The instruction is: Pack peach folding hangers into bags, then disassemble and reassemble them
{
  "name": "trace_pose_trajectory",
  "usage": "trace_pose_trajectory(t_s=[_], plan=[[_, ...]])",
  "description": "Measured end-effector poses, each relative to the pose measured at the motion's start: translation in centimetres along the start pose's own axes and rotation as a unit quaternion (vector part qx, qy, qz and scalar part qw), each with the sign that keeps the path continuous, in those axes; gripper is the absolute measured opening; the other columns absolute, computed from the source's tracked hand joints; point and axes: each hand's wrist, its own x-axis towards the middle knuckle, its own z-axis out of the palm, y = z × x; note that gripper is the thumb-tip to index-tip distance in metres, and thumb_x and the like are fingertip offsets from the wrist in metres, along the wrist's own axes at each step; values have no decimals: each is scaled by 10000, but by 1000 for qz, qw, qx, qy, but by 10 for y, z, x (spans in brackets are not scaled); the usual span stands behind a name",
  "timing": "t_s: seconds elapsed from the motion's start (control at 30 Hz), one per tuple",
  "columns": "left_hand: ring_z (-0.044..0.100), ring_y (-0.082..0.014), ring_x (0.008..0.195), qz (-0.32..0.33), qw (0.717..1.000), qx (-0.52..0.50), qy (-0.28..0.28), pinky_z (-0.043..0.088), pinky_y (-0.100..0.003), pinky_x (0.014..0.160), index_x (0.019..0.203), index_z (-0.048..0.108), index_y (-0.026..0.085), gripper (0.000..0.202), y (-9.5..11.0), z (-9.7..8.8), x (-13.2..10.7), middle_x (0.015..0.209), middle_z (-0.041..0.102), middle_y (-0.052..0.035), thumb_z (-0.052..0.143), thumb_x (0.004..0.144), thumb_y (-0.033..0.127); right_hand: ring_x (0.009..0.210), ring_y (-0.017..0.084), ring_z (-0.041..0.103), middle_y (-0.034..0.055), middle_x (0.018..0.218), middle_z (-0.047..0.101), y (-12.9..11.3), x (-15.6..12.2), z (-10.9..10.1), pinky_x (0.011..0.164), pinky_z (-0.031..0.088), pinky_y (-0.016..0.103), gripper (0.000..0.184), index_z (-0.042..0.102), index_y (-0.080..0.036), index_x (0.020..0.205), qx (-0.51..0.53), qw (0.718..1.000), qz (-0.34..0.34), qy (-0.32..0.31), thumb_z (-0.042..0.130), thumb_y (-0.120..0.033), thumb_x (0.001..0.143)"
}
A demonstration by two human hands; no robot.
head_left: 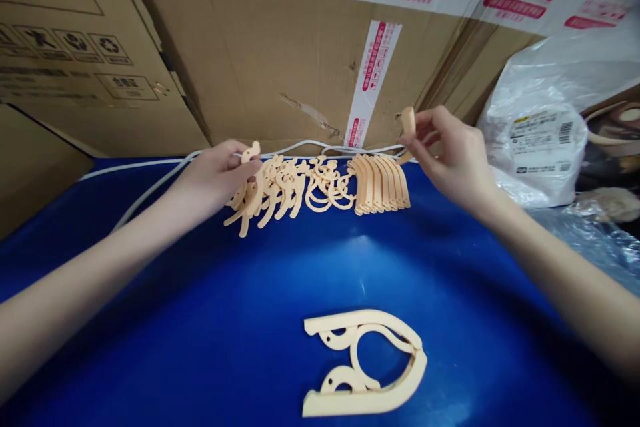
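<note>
Extended beyond the assembled beige hanger (355, 351), the left hand (213, 173) pinches a holed part (251, 152) and the right hand (457, 155) pinches a narrow part (409, 123), while the taped carton (280, 53) behind that hanger hides its contents.

Hanger (373, 402) lies before stacked pieces (381, 183) (carton (280, 53) behind them).

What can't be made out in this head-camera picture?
Head view:
Beige plastic piece in the left hand: partly covered by that hand.
Curved beige plastic piece in the right hand: middle hidden by fingertips.
Jumbled beige plastic pieces: overlap hides their count.
White label on the translucent plastic bag: fine print too small.
Brown cardboard box, upper left: cut off by frame edges.
</note>
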Motion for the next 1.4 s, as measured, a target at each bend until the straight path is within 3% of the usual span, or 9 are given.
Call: trace_pose_trajectory(t_s=[0.17, 0.27, 0.37, 0.53, 0.87, 1.03, 1.2, 1.3, 1.4], plan=[[596, -321, 963, -32, 986, 159, 28, 410, -390, 797, 994, 603, 202, 391, -25, -3, -7, 961, 660, -89, 545, 891, 574, 851, 255, 634, 105, 922, 712, 8, -14, 14, 699, 463, 369, 154, 618, -208, 933, -125, 979, -147, -72, 481, -261, 980], [443, -402, 1312, 1, 980, 195, 23, 332, -506, 1084, 1277, 518, 140, 597, -34, 2, -13, 1343, 553, -192, 420, 935, 619, 843, 248, 640, 112, 959, 730, 13, -24, 18, 712, 475, 367, 176, 637, -202, 920, -158, 962, -185, -120, 474, -227, 982], [283, -402, 1471, 12, 981, 192, -29, 216, -570, 1190, 1491, 344, 97, 800, -41, 12, -17, 1568, 362, -228, 405, 907, 640, 915, 250, 660, 116, 1037, 723, 19, -31, 19, 759, 497, 361, 158, 637, -197, 962, -125, 968, -167, -140, 480, -191, 965], [68, -404, 1549, 38, 973, 212, -77, 97, -649, 1203, 1584, 230, 139, 988, -47, 27, -17, 1680, 127, -200, 476, 827, 725, 994, 247, 683, 100, 1092, 689, 26, -37, 18, 808, 531, 357, 147, 627, -217, 1023, -37, 981, -97, -166, 500, -213, 950], [69, -382, 1555, 46, 967, 240, -77, 91, -661, 1197, 1595, 237, 162, 949, -46, 29, -10, 1684, 114, -193, 391, 879, 766, 1061, 253, 687, 133, 1200, 687, 32, -35, 21, 885, 546, 393, 173, 634, -195, 1042, 30, 972, -109, -206, 476, -204, 973], [41, -391, 1554, 128, 959, 250, -38, 76, -625, 1218, 1582, 267, 132, 947, -32, 25, -25, 1681, 128, -197, 381, 894, 773, 1048, 263, 675, 136, 1146, 689, -9, -42, 6, 866, 544, 393, 185, 646, -198, 1048, 5, 977, -119, -178, 476, -241, 990], [93, -312, 1563, 232, 953, 185, -65, 142, -549, 1246, 1541, 351, 179, 739, -1, 26, -54, 1679, 204, -123, 391, 976, 653, 855, 223, 665, 103, 1036, 689, -85, -78, -3, 722, 543, 350, 428, 689, -180, 1157, 102, 917, -191, -334, 608, -529, 923], [173, -270, 1552, 228, 959, 111, -123, 192, -521, 1247, 1447, 492, 209, 580, 9, 33, -71, 1623, 356, -92, 398, 1008, 576, 815, 176, 637, 66, 986, 675, -101, -95, 5, 713, 514, 305, 247, 713, -187, 1021, 160, 906, -180, -348, 565, -381, 981], [275, -300, 1517, 198, 955, 61, -213, 191, -544, 1243, 1213, 681, 246, 449, 14, 43, -82, 1508, 528, -64, 562, 936, 578, 768, 130, 615, 41, 909, 664, -97, -97, 10, 677, 479, 246, 177, 676, -170, 943, 203, 914, -111, -334, 545, -278, 992]])
